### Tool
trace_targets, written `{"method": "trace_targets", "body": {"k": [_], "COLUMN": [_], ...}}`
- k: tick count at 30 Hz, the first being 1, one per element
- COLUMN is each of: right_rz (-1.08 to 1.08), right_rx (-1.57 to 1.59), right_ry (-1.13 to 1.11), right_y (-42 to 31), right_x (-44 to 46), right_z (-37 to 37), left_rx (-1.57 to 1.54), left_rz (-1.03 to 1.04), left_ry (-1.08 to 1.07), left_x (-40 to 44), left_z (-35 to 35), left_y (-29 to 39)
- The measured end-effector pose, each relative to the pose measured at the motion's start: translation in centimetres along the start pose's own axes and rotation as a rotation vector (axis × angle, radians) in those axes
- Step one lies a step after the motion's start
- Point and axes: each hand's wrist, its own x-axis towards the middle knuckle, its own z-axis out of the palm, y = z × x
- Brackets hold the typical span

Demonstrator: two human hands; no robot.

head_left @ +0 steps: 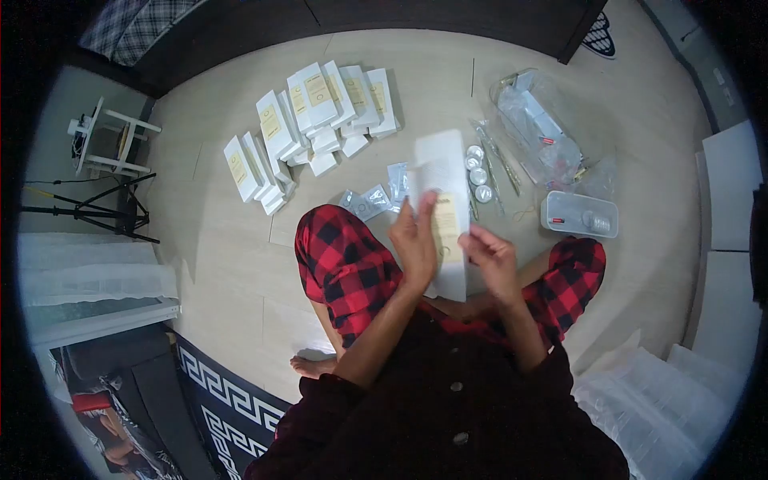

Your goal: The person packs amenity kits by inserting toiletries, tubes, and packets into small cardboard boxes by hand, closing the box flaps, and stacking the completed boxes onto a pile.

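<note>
Above my crossed legs I hold a long white cardboard box (440, 160) with a cream label on its lower half, its upper end pointing away from me. My left hand (414, 244) grips its left side, with one finger lying over the label. At the right edge, the fingers of my right hand (492, 254) are closed on the cardboard beside the label. Small foil sachets (368, 202) lie on the floor left of the box. Several round silver tins (478, 174) and slim clear-wrapped sticks (504, 164) are just to its right.
Stacked white boxes with cream labels (318, 92) stand at the far left. At the right are a clear plastic bag (538, 120) and a clear tub (579, 197) with small items inside. Further left stand a white stool (120, 132) and a black tripod (132, 206).
</note>
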Motion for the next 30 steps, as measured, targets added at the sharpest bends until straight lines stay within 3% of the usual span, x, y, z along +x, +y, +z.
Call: {"method": "trace_targets", "body": {"k": [4,6,8,10,12,14,16,17,19,20,22,23,25,30], "right_rz": [-0.005,-0.101,-0.113,-0.131,-0.013,-0.016,0.198,0.197,0.417,0.415,-0.168,-0.163,-0.331,-0.415], "right_rx": [-0.119,-0.080,-0.041,0.009,-0.043,-0.123,-0.183,-0.186,-0.405,-0.406,-0.562,-0.564,-0.375,-0.451], "right_ry": [-0.151,0.021,0.084,0.142,-0.032,-0.022,-0.091,-0.089,-0.218,-0.222,0.001,0.007,0.163,0.171], "right_y": [1.3,1.5,0.7,0.7,1.9,2.3,2.5,2.8,3.4,3.9,4.0,3.6,1.6,3.2], "right_x": [-0.2,0.1,0.4,0.5,-1.0,-1.9,-2.6,-3.0,-3.3,-3.1,-2.8,-2.3,-1.1,0.2], "right_z": [-0.8,-0.4,0.2,0.6,0.1,-0.6,-2.1,-2.8,-3.6,-3.6,-3.1,-2.8,-1.6,-3.0], "left_rx": [-0.006,-0.066,0.283,0.152,0.191,0.101,-0.081,-0.084,-0.153,-0.153,0.007,0.059,-0.059,-0.148], "left_rz": [0.004,0.016,-0.003,0.081,0.014,-0.050,-0.091,-0.092,-0.137,-0.134,-0.183,-0.258,-0.107,0.104], "left_ry": [0.079,0.088,0.040,0.088,0.111,0.122,0.085,0.084,-0.048,-0.045,-0.118,-0.178,-0.274,-0.325], "left_x": [0.0,-0.8,-2.0,-1.6,-1.1,-0.5,0.6,1.0,1.8,1.6,-0.3,-1.7,-3.6,-4.9], "left_z": [0.5,1.1,0.8,0.8,-0.3,-0.2,-0.5,-0.5,-0.6,-0.5,0.2,0.6,1.3,1.4], "left_y": [0.5,0.2,-0.2,-0.9,-1.4,-1.6,-1.1,-0.7,-0.3,-0.7,-1.7,-1.6,-4.1,-4.2]}}
